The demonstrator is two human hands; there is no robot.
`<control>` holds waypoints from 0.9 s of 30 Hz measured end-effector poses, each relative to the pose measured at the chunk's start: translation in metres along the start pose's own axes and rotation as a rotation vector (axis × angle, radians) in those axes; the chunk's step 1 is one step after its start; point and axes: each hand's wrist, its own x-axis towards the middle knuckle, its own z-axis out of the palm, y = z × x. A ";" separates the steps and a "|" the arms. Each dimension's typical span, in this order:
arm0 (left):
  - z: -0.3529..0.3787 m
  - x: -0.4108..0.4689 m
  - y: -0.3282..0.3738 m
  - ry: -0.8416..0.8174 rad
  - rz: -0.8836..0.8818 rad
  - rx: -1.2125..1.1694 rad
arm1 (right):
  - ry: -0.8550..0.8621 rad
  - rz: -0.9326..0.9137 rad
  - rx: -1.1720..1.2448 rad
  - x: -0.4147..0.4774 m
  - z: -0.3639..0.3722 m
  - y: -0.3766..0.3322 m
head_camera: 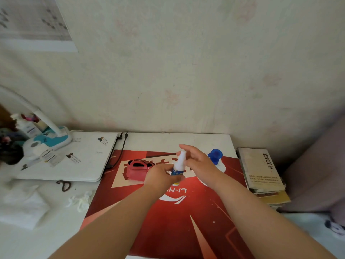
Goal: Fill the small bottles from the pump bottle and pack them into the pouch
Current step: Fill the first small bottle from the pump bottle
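While the left hand (162, 174) grips the small white plastic bottle with a blue label (180, 163) above the red mat (168, 221), the right hand (197, 161) sits at its top (whether pinching, I cannot tell). A loose cap could leak inside the pink pouch (138, 170) just left.

Above the red mat (168, 221), your left hand (160, 174) grips the small bottle (180, 163), right hand (197, 161) at its top; pouch (137, 170) and pump bottle (214, 155) sit on the mat.
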 end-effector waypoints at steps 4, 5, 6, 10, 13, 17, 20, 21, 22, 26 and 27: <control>0.001 -0.001 0.001 -0.003 0.018 -0.002 | 0.079 -0.037 -0.144 -0.001 0.001 -0.002; 0.001 -0.001 0.001 -0.003 0.023 0.001 | 0.092 -0.036 -0.143 -0.001 0.001 -0.002; 0.001 -0.001 0.000 -0.002 0.025 0.001 | 0.095 -0.033 -0.134 -0.002 0.001 -0.002; 0.001 -0.002 -0.001 -0.002 0.016 -0.008 | 0.095 -0.032 -0.119 -0.003 0.002 -0.003; 0.002 -0.002 -0.002 -0.009 -0.002 0.007 | 0.128 -0.044 -0.075 -0.004 0.001 -0.007; 0.001 -0.002 -0.005 -0.025 -0.011 0.031 | 0.182 -0.085 -0.037 -0.003 -0.005 -0.016; 0.001 -0.002 -0.006 -0.034 -0.021 0.023 | 0.217 -0.116 -0.013 -0.001 -0.011 -0.024; 0.001 -0.002 -0.006 -0.035 -0.023 0.023 | 0.228 -0.125 -0.010 0.000 -0.013 -0.027; 0.000 -0.002 -0.006 -0.035 -0.023 0.024 | 0.238 -0.134 -0.011 0.001 -0.015 -0.029; -0.001 -0.002 -0.005 -0.036 -0.022 0.031 | 0.269 -0.167 -0.004 0.003 -0.020 -0.037; -0.001 -0.001 -0.005 -0.037 -0.025 0.032 | 0.278 -0.170 0.003 0.003 -0.021 -0.038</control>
